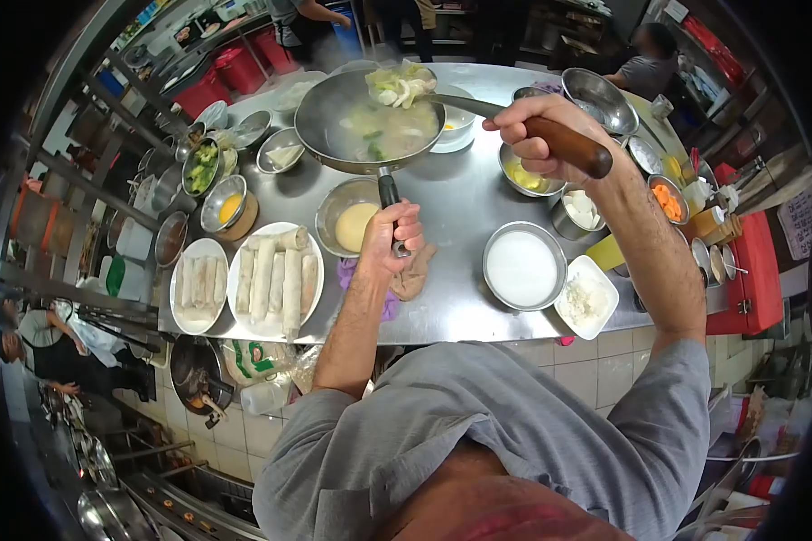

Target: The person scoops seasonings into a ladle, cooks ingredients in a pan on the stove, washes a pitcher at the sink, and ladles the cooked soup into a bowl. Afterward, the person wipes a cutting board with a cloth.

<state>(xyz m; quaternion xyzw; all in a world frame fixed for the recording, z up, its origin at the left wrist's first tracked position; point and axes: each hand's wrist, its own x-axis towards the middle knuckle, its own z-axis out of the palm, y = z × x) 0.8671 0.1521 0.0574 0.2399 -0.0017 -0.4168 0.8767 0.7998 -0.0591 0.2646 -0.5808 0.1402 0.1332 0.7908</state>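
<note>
My left hand (393, 236) is wrapped round the black handle of a frying pan (320, 135), which is held over the steel table. Steam rises from pale soupy food with green vegetable pieces in it. My right hand (546, 135) grips the wooden handle of a ladle (467, 103). Cabbage-like leaves and pale slices (401, 86) are heaped on the ladle's head, above the far side of the pan; its bowl is hidden under them. Just below the pan stands a metal bowl of pale yellow liquid (356, 225). A white bowl (458, 122) shows partly behind the pan.
Two plates of rolled wraps (275, 275) lie at the left. At the right stand a bowl of white liquid (521, 266), a white dish (586, 298) and several metal bowls. Cloths (413, 275) lie near the front edge. Other people (645, 63) are around the kitchen.
</note>
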